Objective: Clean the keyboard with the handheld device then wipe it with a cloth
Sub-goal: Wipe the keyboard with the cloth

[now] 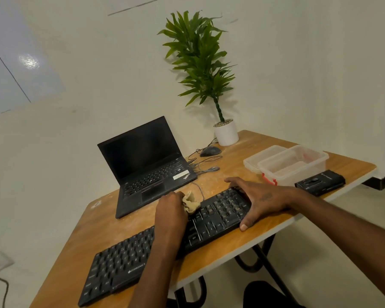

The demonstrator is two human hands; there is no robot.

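**Keyboard, cloth and device on the desk**

The black keyboard (211, 221) lies diagonally across the wooden table (brand lettering faces the near edge). A crumpled beige cloth (190, 204) sits on its upper keys. The black handheld device (320, 182) rests well to the right.

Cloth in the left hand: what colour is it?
Beige or light tan, plain. The cloth shows in the head view, bunched in the left hand over the keyboard.

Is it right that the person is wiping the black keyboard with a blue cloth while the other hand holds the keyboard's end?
Not quite: the cloth is beige, not blue. The head view shows the left hand gripping it on the black keyboard, while the right hand rests on the keyboard's right end.
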